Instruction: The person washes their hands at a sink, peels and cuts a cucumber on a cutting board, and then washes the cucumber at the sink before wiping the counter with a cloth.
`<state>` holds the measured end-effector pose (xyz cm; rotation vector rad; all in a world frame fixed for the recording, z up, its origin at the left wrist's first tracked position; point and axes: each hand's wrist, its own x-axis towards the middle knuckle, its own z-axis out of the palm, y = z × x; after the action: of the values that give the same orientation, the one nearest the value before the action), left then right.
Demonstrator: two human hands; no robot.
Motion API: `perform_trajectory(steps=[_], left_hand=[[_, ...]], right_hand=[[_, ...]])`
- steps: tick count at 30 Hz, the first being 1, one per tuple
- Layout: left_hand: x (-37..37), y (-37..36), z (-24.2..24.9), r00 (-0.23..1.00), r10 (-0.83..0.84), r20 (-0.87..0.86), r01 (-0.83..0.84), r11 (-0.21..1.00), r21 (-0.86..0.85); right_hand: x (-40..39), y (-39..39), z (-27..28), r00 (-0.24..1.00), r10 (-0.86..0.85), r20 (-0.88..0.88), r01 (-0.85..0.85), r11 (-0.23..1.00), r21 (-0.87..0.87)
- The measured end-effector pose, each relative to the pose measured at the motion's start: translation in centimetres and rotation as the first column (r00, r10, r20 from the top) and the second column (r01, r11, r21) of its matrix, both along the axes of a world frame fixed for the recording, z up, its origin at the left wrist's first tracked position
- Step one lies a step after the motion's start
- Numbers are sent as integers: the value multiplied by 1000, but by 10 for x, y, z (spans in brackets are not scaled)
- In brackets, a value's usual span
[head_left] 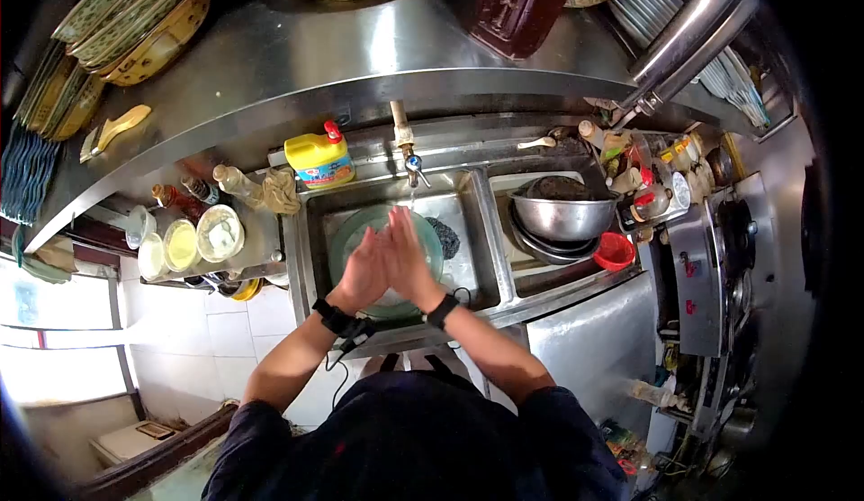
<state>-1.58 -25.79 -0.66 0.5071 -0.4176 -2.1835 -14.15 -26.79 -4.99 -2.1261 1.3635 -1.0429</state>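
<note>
My left hand [364,271] and my right hand [408,260] are held together, palms facing, over the left sink basin [468,199]. Their fingers stretch out towards the tap [412,163], and neither holds anything that I can see. A thin stream of water runs from the tap close to my fingertips. Below my hands a pale green round basin [340,240] stands in the sink, partly hidden by them. Beside it lies a dark scouring pad [445,239]. Black bands circle both wrists, and a cable hangs from the left one.
A yellow jug [319,157] with a red cap stands behind the sink. Metal bowls [562,215] and a red plastic basket [614,252] sit at the right basin. Bottles and tubs [220,234] line the left counter. A steel shelf [360,46] with stacked dishes spans above.
</note>
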Motion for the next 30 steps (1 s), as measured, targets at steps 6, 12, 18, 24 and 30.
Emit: perform_trajectory(steps=[6,12,18,24,30], left_hand=[[-15,-1,-12,968,201,147,-192,979,-74],[-10,-7,-15,961,119,248,-63,973,-222],[-16,-5,-73,612,450,651,220,693,-686],[-13,-15,-70,443,708,550,362,420,-832],[-35,-10,-50,-1,879,477,464,423,-778]], right_hand=[[20,13,43,958,89,273,-130,982,136],[26,28,47,939,66,337,-93,994,64],[10,-9,22,783,194,592,-409,877,254],[17,24,35,687,-14,726,-319,893,319],[7,7,15,737,-109,667,-179,920,348]])
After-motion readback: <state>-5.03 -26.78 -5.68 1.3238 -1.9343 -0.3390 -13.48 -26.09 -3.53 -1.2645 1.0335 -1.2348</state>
